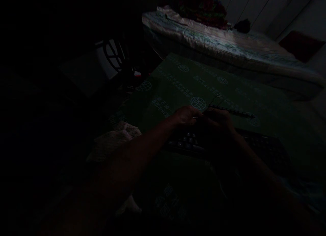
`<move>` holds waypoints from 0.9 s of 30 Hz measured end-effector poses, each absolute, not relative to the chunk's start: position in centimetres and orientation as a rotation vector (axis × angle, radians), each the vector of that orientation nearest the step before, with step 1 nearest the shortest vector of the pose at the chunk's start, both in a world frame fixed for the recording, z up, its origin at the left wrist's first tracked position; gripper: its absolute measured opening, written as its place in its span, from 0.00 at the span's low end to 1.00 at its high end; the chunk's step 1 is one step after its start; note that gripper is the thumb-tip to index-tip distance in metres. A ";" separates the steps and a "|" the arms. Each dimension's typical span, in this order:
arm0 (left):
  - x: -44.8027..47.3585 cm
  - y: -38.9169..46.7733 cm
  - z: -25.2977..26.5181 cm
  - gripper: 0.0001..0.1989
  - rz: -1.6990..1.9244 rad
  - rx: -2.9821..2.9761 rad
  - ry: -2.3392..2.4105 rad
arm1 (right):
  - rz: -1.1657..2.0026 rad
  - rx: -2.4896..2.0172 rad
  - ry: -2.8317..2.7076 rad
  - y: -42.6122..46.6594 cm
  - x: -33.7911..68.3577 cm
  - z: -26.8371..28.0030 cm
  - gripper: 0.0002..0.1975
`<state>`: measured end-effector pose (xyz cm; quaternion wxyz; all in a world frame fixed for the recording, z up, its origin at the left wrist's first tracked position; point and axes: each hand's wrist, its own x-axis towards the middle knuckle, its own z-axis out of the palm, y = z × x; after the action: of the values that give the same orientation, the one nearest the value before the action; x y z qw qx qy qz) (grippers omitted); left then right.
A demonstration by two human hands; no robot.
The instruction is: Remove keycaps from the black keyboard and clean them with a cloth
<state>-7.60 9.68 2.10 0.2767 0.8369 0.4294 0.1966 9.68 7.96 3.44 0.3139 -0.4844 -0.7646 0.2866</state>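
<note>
The picture is very dark. A black keyboard (188, 141) lies on a green printed sheet, under my hands. Above its back edge, my left hand (187, 114) is closed, fingertips meeting those of my right hand. A small pale glint shows at the left fingertips, too small to name. Curled alongside it is my right hand (219, 118), its fingers mostly in shadow. Just behind the right hand, a thin, dark, bumpy strip (239, 112) runs off to the right. What either hand holds is hidden.
The green sheet (175, 83) carries white globe prints and lettering. A crumpled light cloth (117, 137) lies left of my left forearm. Behind stands a bed or padded surface (203, 34) with a patterned cover. A dark spoked wheel (112, 56) is at the back left.
</note>
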 end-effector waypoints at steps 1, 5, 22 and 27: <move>-7.5 9.8 2.0 0.16 0.530 2.245 1.144 | 0.767 -1.280 -1.992 7.7 9.5 3.4 0.17; -7.0 9.9 1.9 0.17 0.535 2.173 1.159 | 0.776 -1.289 -1.915 7.3 9.3 3.0 0.15; -6.7 9.2 2.6 0.09 0.518 2.346 1.178 | 1.143 -1.121 -1.416 7.3 8.9 1.8 0.11; -6.8 8.9 3.5 0.08 0.520 2.317 1.185 | 1.167 -1.120 -1.400 7.3 8.8 2.2 0.12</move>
<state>-6.82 8.88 3.46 0.2413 0.8473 0.4333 0.1900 8.85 7.25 2.20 0.4803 -0.4590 -0.5741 0.4786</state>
